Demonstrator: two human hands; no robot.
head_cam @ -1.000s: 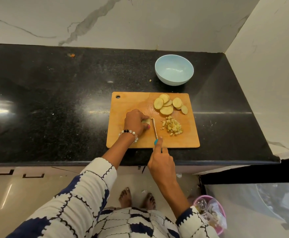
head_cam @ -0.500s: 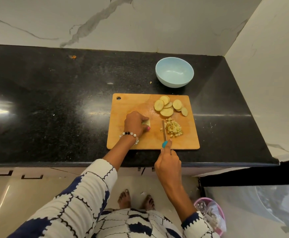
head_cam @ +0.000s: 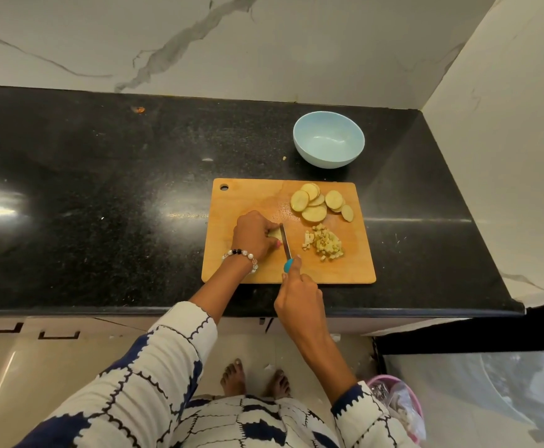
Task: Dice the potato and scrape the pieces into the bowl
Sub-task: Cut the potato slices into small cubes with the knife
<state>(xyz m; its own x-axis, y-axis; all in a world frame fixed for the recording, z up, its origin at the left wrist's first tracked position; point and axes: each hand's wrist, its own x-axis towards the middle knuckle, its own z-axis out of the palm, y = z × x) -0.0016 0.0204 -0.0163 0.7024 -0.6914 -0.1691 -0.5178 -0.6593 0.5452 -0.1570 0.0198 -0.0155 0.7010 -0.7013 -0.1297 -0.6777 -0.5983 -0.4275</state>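
Head view showed the pale blue bowl (head_cam: 329,139) holding nothing, standing on the black tabletop (head_cam: 102,189) just beyond the wooden cutting board (head_cam: 248,195). On the board, the left hand (head_cam: 254,236) curled over a pale potato piece (head_cam: 274,233), hiding most of it, while the right hand (head_cam: 298,294) gripped a teal-handled knife (head_cam: 286,245), its blade against that piece. Round slices (head_cam: 316,202) lay at the board's far right and small diced cubes (head_cam: 324,242) sat heaped right of the blade.

Even bright indoor light, strong glare patch on the black granite countertop (head_cam: 102,189) far left of the cutting board (head_cam: 248,195) plus a thin streak level with it, soft shadows under the bowl (head_cam: 329,140), wide-angle bowing at edges, focus mildly soft.
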